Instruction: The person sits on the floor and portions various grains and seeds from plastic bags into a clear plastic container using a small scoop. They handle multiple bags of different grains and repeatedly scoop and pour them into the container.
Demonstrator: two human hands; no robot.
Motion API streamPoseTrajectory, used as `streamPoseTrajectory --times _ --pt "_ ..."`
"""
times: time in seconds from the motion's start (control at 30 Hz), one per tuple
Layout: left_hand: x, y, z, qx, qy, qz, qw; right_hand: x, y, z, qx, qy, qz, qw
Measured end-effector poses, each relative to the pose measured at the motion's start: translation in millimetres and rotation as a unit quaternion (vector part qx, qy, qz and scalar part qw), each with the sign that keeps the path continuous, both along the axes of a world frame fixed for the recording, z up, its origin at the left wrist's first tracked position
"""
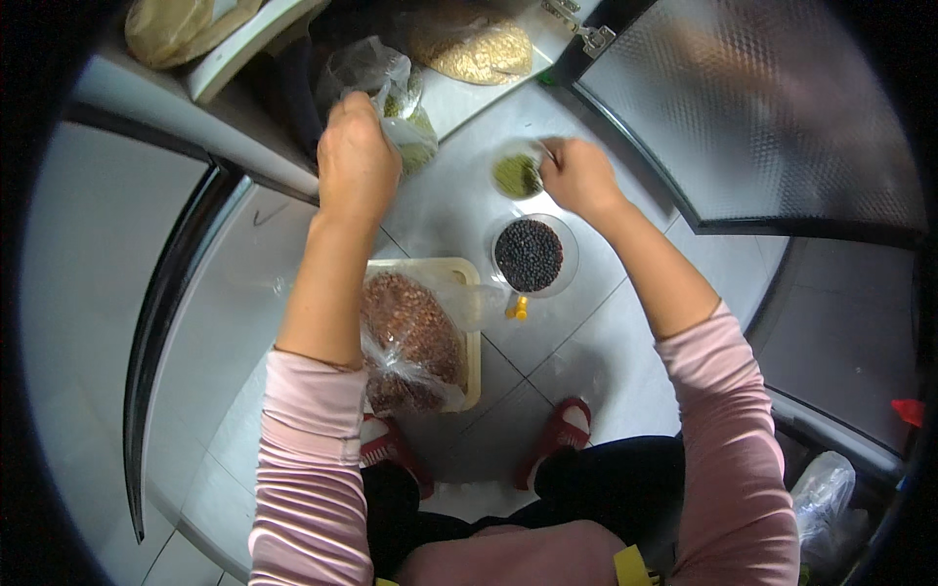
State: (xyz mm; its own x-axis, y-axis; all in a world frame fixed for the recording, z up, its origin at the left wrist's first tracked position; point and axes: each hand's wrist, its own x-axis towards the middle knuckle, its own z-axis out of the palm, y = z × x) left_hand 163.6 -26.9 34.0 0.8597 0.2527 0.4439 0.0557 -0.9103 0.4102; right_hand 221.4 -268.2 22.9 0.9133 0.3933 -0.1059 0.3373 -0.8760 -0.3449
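My left hand [357,150] grips the gathered neck of a clear plastic bag [414,139] with green beans or grains in it, at the cabinet's edge. In my right hand [582,172] is a small cup [516,172], held by its side near the rim and partly filled with green beans. The cup is slightly blurred. Just below it, a round clear container [529,255] of small black beans stands on the tiled floor. A yellow clip [520,308] lies beside that container. Under my left forearm, a knotted plastic bag of reddish-brown kernels [414,329] rests in a cream tray [474,366].
The open cabinet [469,110] holds a bag of pale yellow flakes or grains [476,51]. Its textured glass door [755,124] swings out at right. A panel with a dark handle [157,351] stands at left. My feet in red slippers [557,436] are on the floor.
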Motion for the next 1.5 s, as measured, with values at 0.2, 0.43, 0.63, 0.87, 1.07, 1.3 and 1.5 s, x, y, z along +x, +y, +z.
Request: streamPoseTrajectory --times 0.2,0.43,0.63,0.87,1.07,1.3,1.5 --pt "-1.3 -0.4 -0.5 0.008 0.007 0.001 1.000 -56.1 -42.4 -8.5 -0.279 0.043 0.064 0.957" --pt "-1.2 -1.0 0.3 -0.017 0.056 0.003 0.998 -66.3 -12.9 -27.9 -0.398 0.061 0.128 0.907" --pt "0.5 -2.2 -4.5 -0.040 0.072 0.013 0.997 -63.0 -1.2 -25.7 -0.431 0.082 0.111 0.892" --pt "0.9 -5.4 0.1 -0.055 0.093 0.023 0.994 -63.9 -10.3 -24.0 -0.424 0.079 0.076 0.899" --pt "-3.9 -5.3 5.8 -0.052 0.099 0.021 0.994 -67.1 -21.1 -25.2 -0.398 0.087 0.056 0.911" --pt "-3.0 -4.7 7.5 -0.046 0.106 0.018 0.993 -61.7 -47.5 -26.8 -0.210 0.087 0.011 0.974" --pt "-6.3 -3.6 9.2 -0.032 0.054 0.004 0.998 -31.7 -87.8 -79.5 0.103 0.100 -0.238 0.961"
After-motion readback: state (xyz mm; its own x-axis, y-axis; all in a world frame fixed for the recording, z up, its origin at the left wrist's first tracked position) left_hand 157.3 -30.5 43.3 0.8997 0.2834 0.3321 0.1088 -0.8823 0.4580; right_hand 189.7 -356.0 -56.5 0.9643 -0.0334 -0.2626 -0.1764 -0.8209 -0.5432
